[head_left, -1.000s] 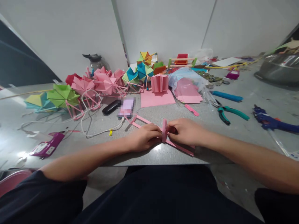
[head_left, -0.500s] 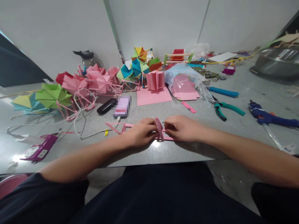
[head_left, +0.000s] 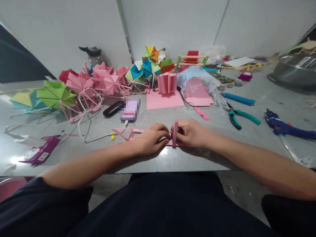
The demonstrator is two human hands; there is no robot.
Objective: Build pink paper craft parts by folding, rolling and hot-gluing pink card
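Head view looks down on a grey table (head_left: 247,138) with both bare hands at the near edge. At the centre, the left hand (head_left: 150,140) and the right hand (head_left: 190,133) meet, each pinching one side of a small pink folded paper piece (head_left: 175,133) that stands upright between the fingertips. Both hands are closed narrow on it. The piece sits on a pink stick frame (head_left: 128,133) lying flat on the table, which runs out toward 9 o'clock from the hands.

At 12 o'clock from the hands lies a flat pink paper sheet (head_left: 164,100), with a pink pleated paper block (head_left: 167,83) standing at its far edge. At 11 o'clock are a blurred phone (head_left: 130,110) and a black case (head_left: 112,109) just beside it. Farther toward 10 o'clock stand pink paper pinwheels (head_left: 103,80), then a green paper pinwheel (head_left: 55,95). At 2 o'clock lie teal-handled pliers (head_left: 240,117), and near 3 o'clock a blue glue gun (head_left: 286,128). A purple glue gun (head_left: 40,153) lies at 9 o'clock, well apart from the hands.
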